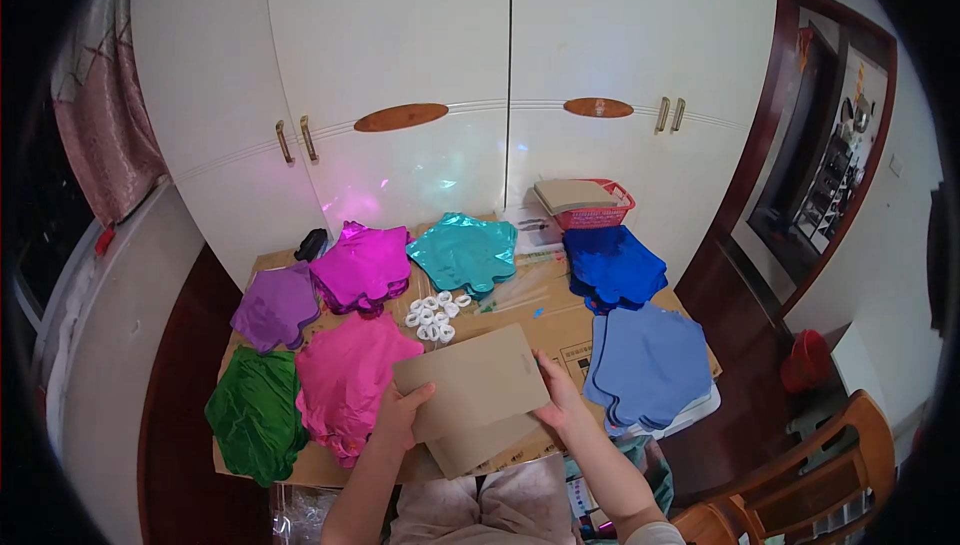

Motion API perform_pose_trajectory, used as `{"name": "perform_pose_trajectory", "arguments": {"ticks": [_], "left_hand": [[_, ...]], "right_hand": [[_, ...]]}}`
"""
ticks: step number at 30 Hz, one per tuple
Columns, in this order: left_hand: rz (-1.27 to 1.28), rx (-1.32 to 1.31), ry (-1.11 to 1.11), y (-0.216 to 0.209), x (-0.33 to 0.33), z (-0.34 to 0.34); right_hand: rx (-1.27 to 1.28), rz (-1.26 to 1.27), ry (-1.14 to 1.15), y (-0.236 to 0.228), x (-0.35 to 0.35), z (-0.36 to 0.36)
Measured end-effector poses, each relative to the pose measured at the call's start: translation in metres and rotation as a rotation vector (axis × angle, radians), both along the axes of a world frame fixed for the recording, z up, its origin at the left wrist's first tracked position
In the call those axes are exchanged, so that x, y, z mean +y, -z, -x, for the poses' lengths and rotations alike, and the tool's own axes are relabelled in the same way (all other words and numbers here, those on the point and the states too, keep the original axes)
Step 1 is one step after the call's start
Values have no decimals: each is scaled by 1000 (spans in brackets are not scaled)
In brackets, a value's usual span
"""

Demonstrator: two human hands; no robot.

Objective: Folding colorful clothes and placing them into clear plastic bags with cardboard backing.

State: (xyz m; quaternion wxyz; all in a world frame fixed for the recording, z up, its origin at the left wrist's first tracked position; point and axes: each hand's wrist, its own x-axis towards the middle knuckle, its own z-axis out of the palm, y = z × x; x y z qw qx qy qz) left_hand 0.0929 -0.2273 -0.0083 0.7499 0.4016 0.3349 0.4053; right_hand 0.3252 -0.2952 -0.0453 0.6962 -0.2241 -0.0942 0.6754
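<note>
In front of me a flat tan cardboard sheet (470, 375) is held at a slight tilt between both hands. My left hand (405, 411) closes on its left edge, thumb on top. On the opposite edge my right hand (558, 392) grips it, with the fingers partly hidden beneath. A second tan sheet (485, 445) shows under the first; whether it is held too or lies on the table I cannot tell. Just beyond the sheets sits a cluster of small white rolls (435, 317). A stack of pink foil shapes (352, 377) lies beside my left hand.
Around the cardboard-covered table (525, 310) lie green (255, 415), purple (277, 308), magenta (362, 265), teal (465, 253), dark blue (615, 265) and grey-blue (648, 365) stacks of shapes. A red basket (595, 217) bears more tan sheets. A wooden chair (815, 475) stands at right.
</note>
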Motion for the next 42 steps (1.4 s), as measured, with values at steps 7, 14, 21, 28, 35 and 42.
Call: {"name": "perform_pose_trajectory", "arguments": {"ticks": [7,14,21,28,35,42], "left_hand": [[-56,28,-47,-2,-7,1],[-148,161,-89,-1,-8,4],[-473,359,-92,-12,-25,-1],[-551,410,-122,-14,-25,-7],[-221,175,-67,-7,4,-2],[-136,143,-55,-2,8,-5]], "right_hand": [[-102,61,66,6,5,-1],[-671,70,98,5,-2,-9],[-1363,53,197,11,0,-13],[-1504,11,326,17,7,-8],[-319,-104,-189,11,4,-31],[-12,-1,-303,2,-2,-26]]}}
